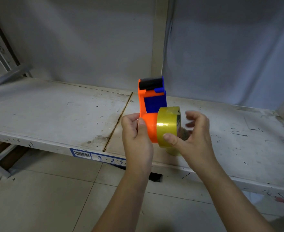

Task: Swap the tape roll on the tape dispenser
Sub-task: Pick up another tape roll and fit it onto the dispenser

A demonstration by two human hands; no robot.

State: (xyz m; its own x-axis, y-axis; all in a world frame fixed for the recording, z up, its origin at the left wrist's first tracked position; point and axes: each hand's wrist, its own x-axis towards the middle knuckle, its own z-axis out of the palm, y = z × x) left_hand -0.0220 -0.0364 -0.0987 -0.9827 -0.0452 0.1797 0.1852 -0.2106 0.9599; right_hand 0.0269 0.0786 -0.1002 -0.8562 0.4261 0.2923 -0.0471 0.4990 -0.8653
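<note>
Left hand (136, 131) grips dispenser (148, 118); right hand (192, 133) half-open, thumb on tape roll (167, 124).

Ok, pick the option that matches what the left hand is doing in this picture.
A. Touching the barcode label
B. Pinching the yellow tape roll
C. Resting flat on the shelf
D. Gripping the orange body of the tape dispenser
D: the left hand is wrapped around the orange side of the tape dispenser, held up above the shelf, while the right hand has its thumb on the yellow tape roll.
</note>
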